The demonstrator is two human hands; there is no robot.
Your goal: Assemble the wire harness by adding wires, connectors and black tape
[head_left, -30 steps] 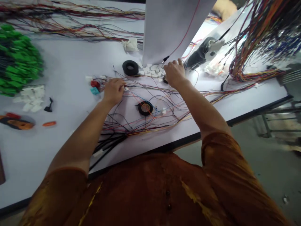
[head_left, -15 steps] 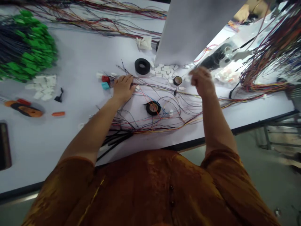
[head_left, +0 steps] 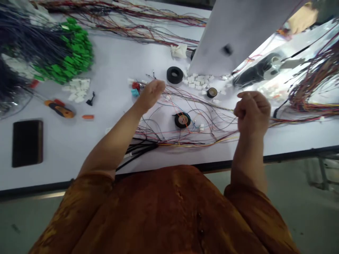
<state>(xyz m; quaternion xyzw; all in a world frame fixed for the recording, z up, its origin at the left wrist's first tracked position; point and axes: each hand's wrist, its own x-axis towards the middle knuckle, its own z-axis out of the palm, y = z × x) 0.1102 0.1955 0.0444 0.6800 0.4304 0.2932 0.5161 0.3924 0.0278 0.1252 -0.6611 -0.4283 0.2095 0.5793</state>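
Note:
Long thin wires (head_left: 185, 94) run left to right across the white table. Over their left end is my left hand (head_left: 153, 93), its fingers drawn together; whatever lies inside them is hidden. My right hand (head_left: 253, 107) is closed above the wires at the right, and I cannot make out anything in its curled fingers. A roll of black tape (head_left: 182, 120) lies among the wires between my hands. Behind it are another black roll (head_left: 174, 75) and a smaller roll (head_left: 212, 92). Red (head_left: 136, 85) and blue (head_left: 135, 92) connectors sit just left of my left hand.
Green connectors (head_left: 71, 53) on dark wires, an orange-handled screwdriver (head_left: 59, 108) and a dark rectangular object (head_left: 27, 143) occupy the left. A grey upright panel (head_left: 227, 31) stands behind white connectors (head_left: 198, 81). Another person's hand (head_left: 303, 19) shows at the upper right.
My left hand has come up off the wires and its fingers have drawn together. The right hand has moved right and nearer my body. The camera view has shifted left.

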